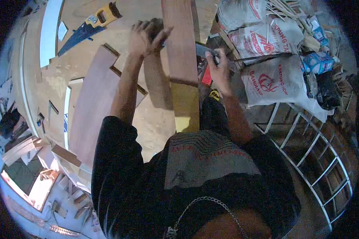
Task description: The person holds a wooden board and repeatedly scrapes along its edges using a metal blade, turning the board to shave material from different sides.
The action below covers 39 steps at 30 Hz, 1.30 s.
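Note:
My left hand (pixel 149 38) has its fingers spread at the left edge of a long reddish-brown plank (pixel 181 44), casting a shadow on the worktable (pixel 155 123). My right hand (pixel 218 67) is wrapped round a red and grey power tool (pixel 206 75) at the plank's right edge. The tool's exact kind is hidden by the hand. A dark cord (pixel 263 58) stretches right from near this hand. Below the plank's near end lies a yellowish piece of wood (pixel 185 101). Left of my left arm rests a wide notched panel (pixel 93 99).
A handsaw (pixel 81 38) with a yellow handle lies at the table's far left, near a pale strip (pixel 50 32). On the right are printed sacks (pixel 267 81), wood offcuts (pixel 279 10) and a white metal frame (pixel 297 153). Another person (pixel 8 123) is at far left.

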Tool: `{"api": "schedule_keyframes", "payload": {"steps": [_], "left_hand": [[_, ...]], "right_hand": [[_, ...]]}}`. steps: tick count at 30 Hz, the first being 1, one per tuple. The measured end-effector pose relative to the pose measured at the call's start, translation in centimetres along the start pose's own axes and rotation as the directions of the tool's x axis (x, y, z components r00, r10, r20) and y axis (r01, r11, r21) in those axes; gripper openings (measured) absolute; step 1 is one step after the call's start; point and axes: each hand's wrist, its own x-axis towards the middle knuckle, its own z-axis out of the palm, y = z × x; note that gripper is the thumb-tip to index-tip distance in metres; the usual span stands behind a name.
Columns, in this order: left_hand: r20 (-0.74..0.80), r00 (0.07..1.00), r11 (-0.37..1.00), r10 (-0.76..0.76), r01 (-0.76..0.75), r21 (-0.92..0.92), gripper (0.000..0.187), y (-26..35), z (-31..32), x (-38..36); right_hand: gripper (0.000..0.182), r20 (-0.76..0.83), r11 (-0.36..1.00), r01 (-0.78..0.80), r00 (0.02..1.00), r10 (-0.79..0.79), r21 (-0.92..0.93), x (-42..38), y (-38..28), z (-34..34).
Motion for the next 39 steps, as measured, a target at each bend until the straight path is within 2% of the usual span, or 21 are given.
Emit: {"api": "schedule_keyframes", "payload": {"steps": [1,2,3,4,6,7,9,11,13,14,16,17,19,22,26,27,29,32,35,37,39], "left_hand": [[-0.11,0.994,1.0,0.025,-0.025,0.005,0.05,-0.9,-0.2,0.2],[-0.051,0.991,0.985,0.121,-0.113,0.132,0.048,-2.0,-0.8,0.1],[-0.052,0.991,0.985,0.122,-0.115,0.127,0.048,-2.3,-0.9,-0.2],[-0.07,0.996,0.997,0.049,-0.045,0.059,0.045,-2.5,-1.0,-0.3],[-0.022,0.994,0.982,-0.106,0.101,-0.161,0.038,-3.2,-1.0,-0.5],[-0.028,0.994,0.983,-0.102,0.097,-0.159,0.038,-3.7,-1.0,-0.5],[0.031,0.995,0.995,-0.094,0.095,-0.027,0.034,-3.8,-0.9,-1.0],[-0.012,1.0,1.0,-0.021,0.021,0.017,0.034,-3.9,-0.9,-0.1],[0.046,0.999,0.981,-0.008,0.017,-0.191,0.046,-3.8,-0.8,0.9],[0.041,0.999,0.981,-0.009,0.017,-0.193,0.046,-3.7,-0.8,1.4],[0.351,0.923,0.985,-0.161,0.173,-0.005,0.05,-3.7,-0.5,2.0],[0.351,0.923,0.985,-0.16,0.173,-0.007,0.05,-3.7,-0.3,2.1],[0.385,0.91,0.988,-0.151,0.132,0.076,0.052,-3.5,0.4,2.2],[0.302,0.949,0.996,-0.088,0.082,0.033,0.039,-1.4,0.5,0.3],[0.273,0.96,0.99,-0.052,0.086,-0.114,0.036,-1.1,0.6,-2.4],[0.277,0.96,0.999,-0.045,0.038,0.031,0.035,-2.9,2.7,-3.5],[0.296,0.954,0.985,-0.055,0.002,0.174,0.035,-4.0,4.9,-5.7],[0.253,0.951,0.982,-0.175,0.15,0.116,0.036,-4.1,6.0,-7.0],[0.337,0.892,0.953,-0.302,0.267,0.146,0.036,-3.8,4.8,-9.2],[0.262,0.872,0.91,-0.413,0.385,0.152,0.036,-0.6,2.2,-9.7],[0.264,0.81,0.851,-0.523,0.513,0.111,0.035,2.7,-0.7,-9.2]], "right_hand": [[0.033,-0.008,1.0,-0.008,1.0,0.008,0.003,0.0,0.4,0.3],[0.033,-0.016,1.0,0.019,1.0,-0.019,-0.022,0.1,0.9,0.4],[0.033,-0.022,0.997,0.051,0.998,-0.052,-0.05,0.4,0.5,0.4],[0.033,-0.027,0.997,0.057,0.998,-0.059,-0.052,0.6,0.0,0.3],[0.029,-0.027,0.978,0.043,0.999,-0.038,0.202,0.5,-1.3,0.4],[0.029,-0.03,0.978,0.049,0.999,-0.044,0.203,0.7,-1.4,0.5],[0.029,-0.016,0.886,-0.052,0.998,0.066,0.46,1.0,-1.3,0.5],[0.027,-0.008,0.848,-0.12,0.99,0.144,0.517,1.3,-1.5,1.0],[0.024,0.021,0.743,-0.252,0.952,0.305,0.62,1.5,-1.7,1.2],[0.024,0.02,0.746,-0.248,0.953,0.301,0.618,1.8,-1.3,1.3],[0.023,0.013,0.764,-0.226,0.962,0.273,0.605,2.0,-0.8,1.7],[0.023,0.011,0.769,-0.218,0.964,0.265,0.6,2.1,-0.4,1.7],[0.026,-0.054,0.942,-0.024,0.998,0.044,0.335,2.1,-1.1,1.3],[0.03,0.041,0.977,-0.116,0.993,0.11,0.181,1.2,-0.3,0.3],[0.03,-0.005,0.978,-0.098,0.995,0.101,0.184,-0.1,-0.1,0.3],[0.03,0.006,0.979,-0.093,0.996,0.093,0.183,0.1,-0.3,0.4],[0.03,-0.028,1.0,-0.014,0.999,0.014,0.003,-0.5,-0.6,0.0],[0.029,0.039,0.996,-0.037,0.999,0.034,0.08,-0.4,0.2,-0.2],[0.028,0.054,0.993,-0.039,0.998,0.033,0.11,0.2,0.8,-0.1],[0.028,0.075,0.996,0.06,0.995,-0.065,0.066,1.9,-1.0,-0.5],[0.028,0.186,0.997,0.053,0.982,-0.041,-0.061,3.6,-1.6,-1.3]]}}
